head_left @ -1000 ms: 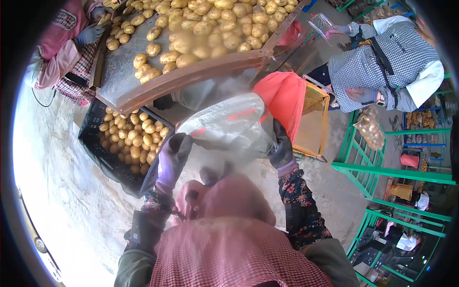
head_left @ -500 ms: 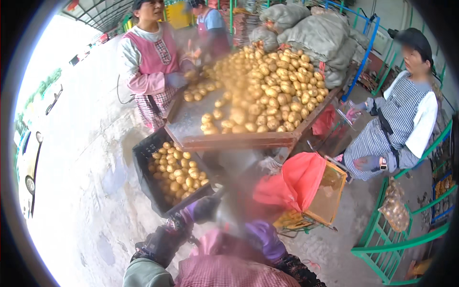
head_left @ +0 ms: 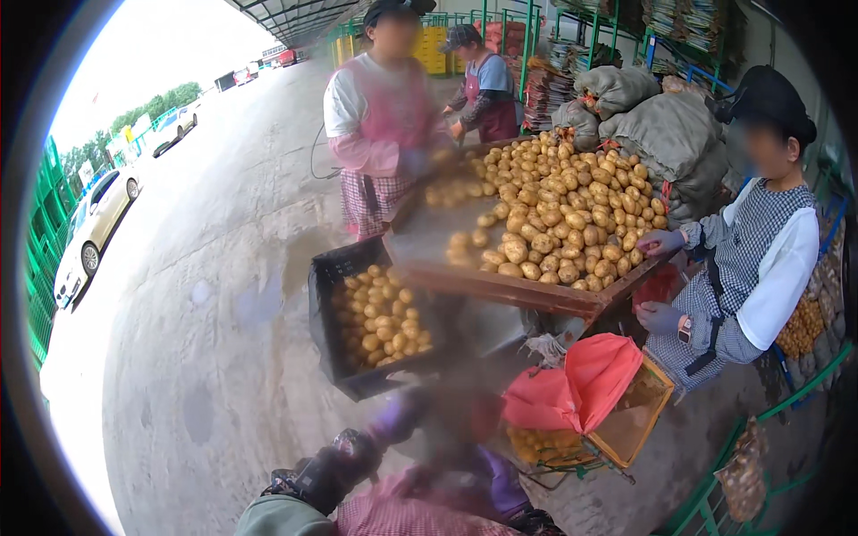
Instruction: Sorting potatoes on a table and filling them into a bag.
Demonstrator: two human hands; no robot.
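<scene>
My left arm (head_left: 335, 469) reaches up from the lower edge and ends in a purple cuff (head_left: 399, 416). Its hand is lost in a dark smear beside the black crate's near corner. My right arm shows a purple sleeve (head_left: 506, 482) near the red sack, with its hand blurred too. Yellow potatoes (head_left: 382, 317) lie in the black-lined crate (head_left: 326, 353), just ahead of my left hand. To the right, the red sack (head_left: 572, 384) hangs open over a wooden-edged frame (head_left: 645, 413), with potatoes in netting below.
A wood-rimmed sorting table (head_left: 500, 288) carries a heap of potatoes (head_left: 563, 210). Two people (head_left: 389, 107) work along its far left side; another person (head_left: 751, 241) sits at the right. Full grey sacks (head_left: 670, 143) rise behind. A green metal rack (head_left: 715, 500) stands at lower right.
The view has turned, so the table, crate and red sack sit farther right and lower. My arms stay low before me. The seated person's hand now rests by the table's edge.
</scene>
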